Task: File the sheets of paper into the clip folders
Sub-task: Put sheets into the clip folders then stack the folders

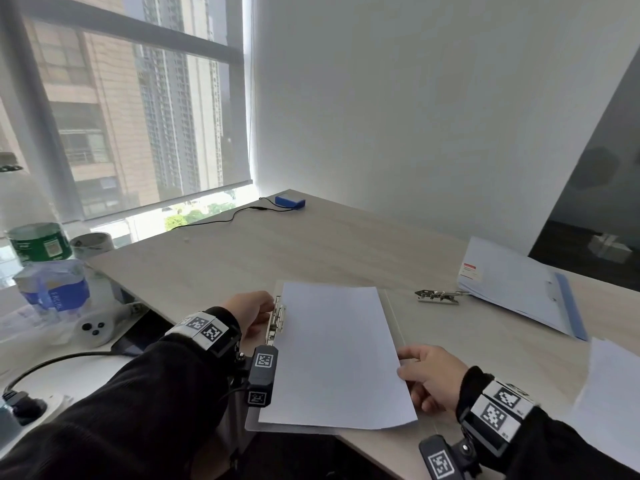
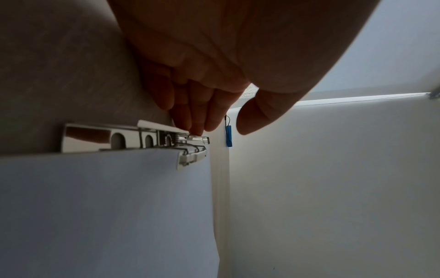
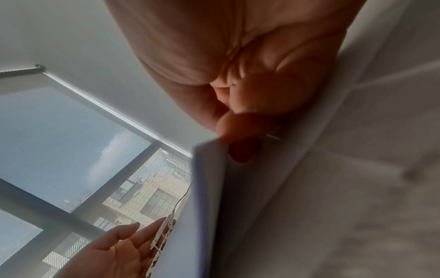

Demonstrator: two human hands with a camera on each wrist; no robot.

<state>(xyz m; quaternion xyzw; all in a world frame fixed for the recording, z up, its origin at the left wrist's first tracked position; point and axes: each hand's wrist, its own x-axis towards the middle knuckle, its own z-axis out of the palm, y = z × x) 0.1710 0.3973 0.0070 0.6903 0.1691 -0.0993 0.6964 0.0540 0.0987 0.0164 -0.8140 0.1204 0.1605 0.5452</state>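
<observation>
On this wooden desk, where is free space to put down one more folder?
The widest bare patch of the wooden desk lies between the small blue box at the far corner and the open folder with the white sheet. The right side is crowded: a loose metal clip, a closed blue-spined folder, more white paper.

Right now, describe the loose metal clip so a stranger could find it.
On the wooden desk, look right of the open folder toward the closed blue folder. The loose metal clip lies bare on the wood there, attached to nothing.
</observation>
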